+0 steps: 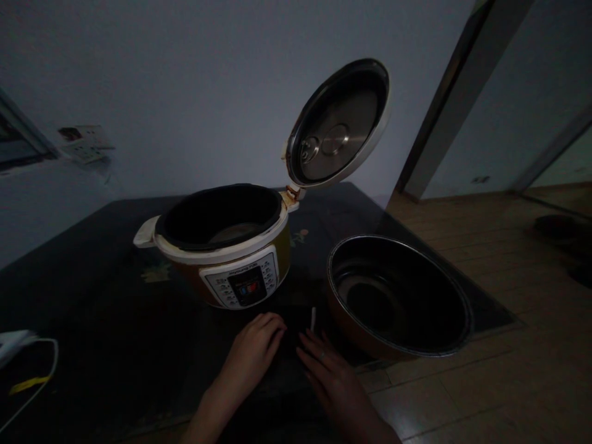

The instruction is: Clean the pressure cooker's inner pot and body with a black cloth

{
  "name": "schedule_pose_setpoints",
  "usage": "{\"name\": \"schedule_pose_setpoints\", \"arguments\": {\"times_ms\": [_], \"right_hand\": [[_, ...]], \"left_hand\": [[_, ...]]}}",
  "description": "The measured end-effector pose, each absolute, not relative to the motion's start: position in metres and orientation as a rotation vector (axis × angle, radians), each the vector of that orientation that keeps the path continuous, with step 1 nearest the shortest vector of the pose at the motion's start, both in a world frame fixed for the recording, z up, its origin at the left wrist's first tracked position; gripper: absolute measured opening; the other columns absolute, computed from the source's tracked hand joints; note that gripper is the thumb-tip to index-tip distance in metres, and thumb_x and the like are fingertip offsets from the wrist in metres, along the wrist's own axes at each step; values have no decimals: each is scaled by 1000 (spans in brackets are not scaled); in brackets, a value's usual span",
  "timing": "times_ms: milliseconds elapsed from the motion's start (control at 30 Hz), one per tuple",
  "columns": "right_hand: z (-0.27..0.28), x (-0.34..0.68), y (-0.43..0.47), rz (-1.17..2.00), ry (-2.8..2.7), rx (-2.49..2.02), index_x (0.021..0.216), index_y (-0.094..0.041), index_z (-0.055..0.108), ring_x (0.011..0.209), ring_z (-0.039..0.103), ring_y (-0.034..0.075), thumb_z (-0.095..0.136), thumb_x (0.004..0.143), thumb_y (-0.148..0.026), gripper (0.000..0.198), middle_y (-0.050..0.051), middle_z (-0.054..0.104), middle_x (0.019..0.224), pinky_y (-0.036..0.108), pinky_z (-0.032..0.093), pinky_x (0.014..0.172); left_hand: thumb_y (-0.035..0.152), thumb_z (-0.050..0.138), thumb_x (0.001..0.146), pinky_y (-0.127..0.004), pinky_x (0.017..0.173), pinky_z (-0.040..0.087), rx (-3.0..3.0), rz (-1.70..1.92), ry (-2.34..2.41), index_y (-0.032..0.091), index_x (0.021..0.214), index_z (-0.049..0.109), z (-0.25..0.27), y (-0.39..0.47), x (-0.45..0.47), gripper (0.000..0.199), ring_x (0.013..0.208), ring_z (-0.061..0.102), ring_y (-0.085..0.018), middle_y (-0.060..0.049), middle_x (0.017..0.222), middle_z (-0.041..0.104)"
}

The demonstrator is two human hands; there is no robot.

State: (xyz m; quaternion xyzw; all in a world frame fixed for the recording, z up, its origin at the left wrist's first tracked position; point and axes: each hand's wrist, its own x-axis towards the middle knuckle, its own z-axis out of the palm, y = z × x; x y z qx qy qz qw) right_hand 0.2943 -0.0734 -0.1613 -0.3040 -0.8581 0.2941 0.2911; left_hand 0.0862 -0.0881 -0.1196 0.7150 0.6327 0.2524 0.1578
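Note:
My left hand (256, 345) rests low in front of the cooker, its fingers bent and pressed together; what they hold, if anything, is lost in the dark. To its right lies my right hand (330, 370), fingers stretched out and slightly apart, a ring on one of them. A thin white stick-like thing (313, 319) shows just beyond its fingertips. Behind the hands stands an electric pressure cooker (240, 277) with a button panel, its lid (345, 132) raised on the right-hand hinge. A round pot (351, 327), dark inside and brownish outside, sits right of my right hand.
Everything stands on a dark tabletop (115, 345) against a pale wall (208, 92). A white device with a cable (55, 357) and a yellow tag lies at the left edge. Wall sockets (86, 143) are at the upper left; tiled floor (518, 382) shows at the right.

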Motion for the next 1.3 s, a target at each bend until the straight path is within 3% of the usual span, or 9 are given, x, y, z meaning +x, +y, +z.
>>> {"name": "schedule_pose_setpoints", "arguments": {"times_ms": [167,267,400,467,567,700,867,967,1300], "right_hand": [[-112,327,-84,844,-2256,-666,138,-35,48,130,50,22,52,87,-10,57,2,54,139,39,48,102],[-75,357,-91,802,-2143,-682,127,-38,60,113,65,20,52,89,-13,46,1,66,125,32,56,92],[-53,394,-75,449,-1371,-951,100,-30,74,93,70,20,56,88,-21,23,2,74,100,37,57,86],[-56,409,-53,315,-984,-995,102,-24,72,90,69,21,61,85,-23,21,4,72,98,45,52,93],[-72,428,-19,243,-806,-1060,113,-18,68,103,66,25,61,84,-30,32,7,70,106,51,45,102],[-100,445,2,508,-880,-1282,126,-13,61,115,61,28,56,86,-48,54,13,66,121,52,40,106],[-116,446,-4,664,-968,-1454,118,-13,67,116,59,32,49,85,-65,65,14,68,119,46,44,101],[-110,438,-10,632,-965,-1460,120,-14,66,119,57,32,48,85,-64,64,13,67,122,44,46,99],[-107,428,-11,616,-970,-1344,138,-20,52,134,45,27,44,92,-55,58,8,52,143,47,32,113]], "left_hand": [[20,45,93,-35,88,52,2034,958,1699,22,103,65,-81,-67,108,23,98,65,-19,-4,105,69],[20,45,92,-35,90,51,1966,1145,1515,21,108,64,-61,-48,125,25,101,63,-18,-6,109,68],[21,52,89,-37,100,46,1713,1351,1288,19,122,57,-54,-19,142,34,121,55,-20,-11,130,58],[26,51,90,-39,108,39,1534,1379,1247,18,128,52,-59,-8,149,39,129,49,-20,-12,138,53],[35,46,94,-41,115,28,1290,1339,1243,19,134,49,-72,2,159,44,136,42,-22,-11,146,47],[41,41,95,-40,118,24,1185,1314,1166,19,138,47,-88,7,173,48,140,36,-21,-8,151,42],[48,38,95,-41,120,18,1247,1315,1164,22,141,43,-100,10,185,53,144,27,-21,-5,155,35],[51,35,96,-42,120,17,1284,1328,1147,21,146,35,-102,10,187,58,146,23,-21,-6,158,28],[54,34,95,-39,121,10,1358,1308,1091,17,151,21,-102,12,184,68,148,15,-20,-8,160,20]]}}
